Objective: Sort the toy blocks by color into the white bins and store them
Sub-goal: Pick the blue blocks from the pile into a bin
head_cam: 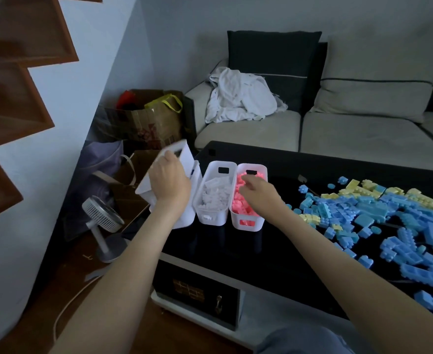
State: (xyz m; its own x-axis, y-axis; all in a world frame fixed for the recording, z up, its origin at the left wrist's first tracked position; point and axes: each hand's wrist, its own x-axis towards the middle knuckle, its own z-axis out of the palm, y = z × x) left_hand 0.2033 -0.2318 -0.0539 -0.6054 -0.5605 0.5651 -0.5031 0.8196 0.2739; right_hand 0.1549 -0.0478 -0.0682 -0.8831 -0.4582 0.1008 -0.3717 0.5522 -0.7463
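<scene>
Left hand (pixel 170 182) and right hand (pixel 257 191) work at the left end of the black table (pixel 261 251), where three white bins stand in a row. My left hand grips the tilted bin (pixel 186 158), fingers curled over its side wall. This bin leans away from its neighbours at the table's edge. Just beside it stands the middle bin (pixel 220 221), upright and filled with white blocks (pixel 215 198). Touching that is the right bin (pixel 259 222), which holds pink blocks (pixel 241 208). My right hand hovers over the pink blocks with its fingers loosely bent. It is blurred, so I cannot tell whether it pinches a block. Well to the right of both hands, one loose heap of many blue blocks (pixel 399 241) and fewer yellow blocks (pixel 356 186) lies unsorted on the table.
</scene>
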